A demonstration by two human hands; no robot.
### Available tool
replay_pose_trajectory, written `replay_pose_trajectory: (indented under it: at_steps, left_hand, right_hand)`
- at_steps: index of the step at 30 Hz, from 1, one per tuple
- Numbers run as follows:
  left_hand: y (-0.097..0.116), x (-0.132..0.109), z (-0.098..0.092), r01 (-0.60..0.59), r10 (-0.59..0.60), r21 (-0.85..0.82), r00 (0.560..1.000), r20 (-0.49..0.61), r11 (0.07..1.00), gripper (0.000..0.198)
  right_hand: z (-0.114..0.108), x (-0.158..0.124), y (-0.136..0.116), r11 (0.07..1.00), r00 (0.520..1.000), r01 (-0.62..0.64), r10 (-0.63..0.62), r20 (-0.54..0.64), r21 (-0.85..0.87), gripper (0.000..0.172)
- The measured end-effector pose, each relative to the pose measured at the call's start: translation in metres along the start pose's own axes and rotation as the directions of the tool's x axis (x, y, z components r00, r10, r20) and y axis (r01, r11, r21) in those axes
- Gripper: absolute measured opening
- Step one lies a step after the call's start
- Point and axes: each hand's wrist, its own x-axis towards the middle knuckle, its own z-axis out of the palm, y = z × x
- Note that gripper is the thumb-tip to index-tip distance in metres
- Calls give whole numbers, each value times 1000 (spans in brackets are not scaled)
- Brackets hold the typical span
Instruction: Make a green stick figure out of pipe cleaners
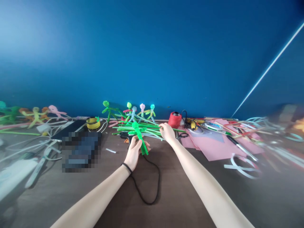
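My left hand (133, 152) is closed around a bright green pipe-cleaner figure (136, 128), its round head up and its legs hanging over my fingers. Behind it lies a loose bundle of pipe cleaners (152, 129), mostly green with some pale ones. My right hand (167, 131) reaches to the right part of this bundle, thumb and fingers pinched on pipe cleaners; how many is hidden. A black glue gun (124, 135) with an orange tip seems to lie behind my left hand, partly covered, and a black cord (158, 180) loops out below.
Several finished pipe-cleaner figures (105, 104) stand along the blue wall. A phone (84, 152), a yellow tape roll (93, 123) and cables are at left. Rightward lie a red thread spool (175, 119), scissors (183, 135), pink paper (209, 147) and a dark pen (234, 141).
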Motion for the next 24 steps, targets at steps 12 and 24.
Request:
replay_pose_trajectory:
  at_steps: [12, 24]
  left_hand:
    - [-2, 3, 1, -18, 17, -19, 999, -51, 1000, 27]
    - [-7, 5, -6, -8, 6, -38, 999, -52, 999, 26]
  right_hand:
    - [-2, 17, -5, 982, 985, 138, -123, 121, -127, 11]
    - [-29, 19, -7, 931, 956, 285, -259, 136, -227, 19]
